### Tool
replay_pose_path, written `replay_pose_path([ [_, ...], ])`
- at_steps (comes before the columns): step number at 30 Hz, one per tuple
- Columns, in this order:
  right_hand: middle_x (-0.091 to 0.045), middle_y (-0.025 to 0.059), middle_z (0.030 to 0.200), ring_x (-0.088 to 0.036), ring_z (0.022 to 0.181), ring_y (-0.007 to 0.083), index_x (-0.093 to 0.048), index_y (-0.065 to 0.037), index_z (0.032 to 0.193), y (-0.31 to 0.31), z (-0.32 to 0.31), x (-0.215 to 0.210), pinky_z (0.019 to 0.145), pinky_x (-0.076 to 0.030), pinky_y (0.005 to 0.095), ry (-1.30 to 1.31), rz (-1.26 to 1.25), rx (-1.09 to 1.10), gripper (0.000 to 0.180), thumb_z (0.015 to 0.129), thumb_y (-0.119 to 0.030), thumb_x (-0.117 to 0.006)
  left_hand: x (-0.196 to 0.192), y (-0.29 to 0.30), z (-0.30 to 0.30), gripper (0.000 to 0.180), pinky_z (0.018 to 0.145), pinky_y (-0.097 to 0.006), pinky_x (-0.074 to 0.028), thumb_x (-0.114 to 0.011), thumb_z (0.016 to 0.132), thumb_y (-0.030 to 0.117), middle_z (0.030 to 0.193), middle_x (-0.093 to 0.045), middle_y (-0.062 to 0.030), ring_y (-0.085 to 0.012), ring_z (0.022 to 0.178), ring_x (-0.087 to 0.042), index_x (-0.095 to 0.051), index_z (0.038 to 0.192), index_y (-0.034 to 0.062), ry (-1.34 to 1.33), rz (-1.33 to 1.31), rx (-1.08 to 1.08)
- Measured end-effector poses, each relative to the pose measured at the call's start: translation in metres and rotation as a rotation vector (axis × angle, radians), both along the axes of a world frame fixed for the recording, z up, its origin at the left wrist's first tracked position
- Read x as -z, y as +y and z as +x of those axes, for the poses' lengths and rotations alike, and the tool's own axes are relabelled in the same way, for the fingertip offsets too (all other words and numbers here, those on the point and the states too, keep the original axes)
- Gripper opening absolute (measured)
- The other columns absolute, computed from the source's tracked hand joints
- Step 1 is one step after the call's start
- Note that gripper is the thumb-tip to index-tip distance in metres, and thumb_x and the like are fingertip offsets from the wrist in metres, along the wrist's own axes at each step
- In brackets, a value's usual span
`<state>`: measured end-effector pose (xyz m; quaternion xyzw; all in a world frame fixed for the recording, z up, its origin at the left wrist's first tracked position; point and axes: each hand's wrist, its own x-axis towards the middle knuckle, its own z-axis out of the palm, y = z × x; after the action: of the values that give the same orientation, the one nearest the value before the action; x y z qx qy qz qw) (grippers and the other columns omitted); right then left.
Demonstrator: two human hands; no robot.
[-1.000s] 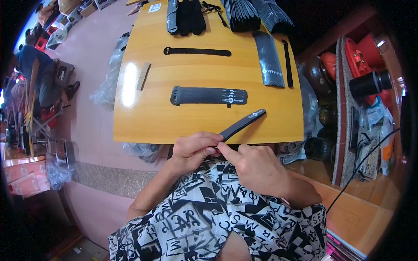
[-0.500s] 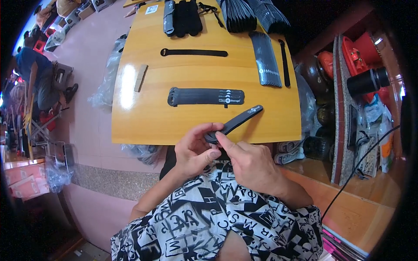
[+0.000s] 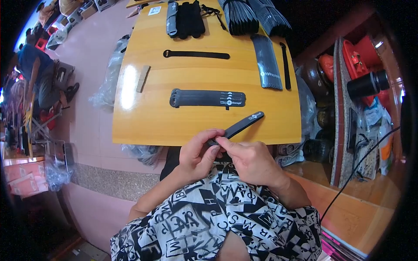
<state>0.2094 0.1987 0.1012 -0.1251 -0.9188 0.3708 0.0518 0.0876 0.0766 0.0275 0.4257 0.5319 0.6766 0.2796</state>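
Observation:
A grey and black hook-and-loop strap [image 3: 244, 123], perhaps several stacked together, is held over the table's near edge, its far end pointing away to the right. My left hand [image 3: 195, 155] grips the near end between fingers and thumb. The fingers of my right hand [image 3: 254, 162] press on that same end, partly hiding it. Just beyond lies a flat fanned stack of grey straps [image 3: 200, 98] with rounded ends at its left. Farther back a single black strap [image 3: 198, 55] with an eyelet at its left end lies crosswise.
On the wooden table [image 3: 148, 122] are a beige strip [image 3: 143, 79], a grey strap bundle [image 3: 266, 63], a narrow black strap [image 3: 286, 67], larger bundles [image 3: 237, 17] and black pieces [image 3: 190, 21]. Right stands a shelf with a black cylinder [image 3: 368, 84]. Another person [image 3: 37, 65] sits at far left.
The held strap's far end has dipped slightly toward me. My left thumb has come closer to the right fingertips at the near end. The view has shifted slightly.

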Motion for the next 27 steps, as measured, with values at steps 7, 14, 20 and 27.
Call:
replay_pose_path([
  [7,-0.065,0.0149,0.082,-0.063,0.068,0.0364,-0.053,-0.004,0.119,0.021,0.004,0.012,0.059,-0.049,0.0438,0.102,-0.411,-0.069,0.038,0.081,-0.004,-0.051,-0.009,-0.006,-0.004,0.031,0.066,-0.023,-0.052,-0.053,0.087,-0.004,0.106,-0.06,-0.0156,-0.013,0.076,-0.062,-0.046,0.117,-0.0049,0.086,-0.07,0.11],
  [14,-0.059,0.0121,0.068,-0.06,0.056,0.0259,-0.057,-0.009,0.12,0.001,0.003,-0.032,0.051,-0.046,0.0365,-0.131,0.369,-0.113,0.042,0.079,-0.003,-0.051,0.003,-0.001,0.001,0.039,0.061,-0.024,-0.053,-0.054,0.087,-0.003,0.097,-0.061,-0.0154,-0.0151,0.074,-0.064,-0.031,0.118,-0.0051,-0.138,-0.048,0.035],
  [20,-0.063,0.0186,0.076,-0.063,0.063,0.0319,-0.058,-0.006,0.116,0.017,-0.009,-0.044,0.057,-0.05,0.042,-0.254,0.249,-0.229,0.039,0.078,-0.006,-0.053,-0.001,-0.004,-0.005,0.036,0.063,-0.028,-0.054,-0.055,0.086,-0.003,0.095,-0.061,-0.0181,-0.0167,0.076,-0.064,-0.031,0.112,-0.0047,0.243,-0.088,0.039],
  [27,-0.067,0.0177,0.091,-0.067,0.078,0.0313,-0.062,-0.001,0.109,0.043,-0.018,-0.024,0.07,-0.052,0.0356,-0.042,-0.371,-0.299,0.03,0.081,0.003,-0.051,-0.006,-0.001,-0.002,0.035,0.071,-0.029,-0.052,-0.055,0.082,-0.006,0.099,-0.061,-0.0202,-0.0197,0.085,-0.063,-0.035,0.111,-0.0046,0.209,0.025,0.021],
])
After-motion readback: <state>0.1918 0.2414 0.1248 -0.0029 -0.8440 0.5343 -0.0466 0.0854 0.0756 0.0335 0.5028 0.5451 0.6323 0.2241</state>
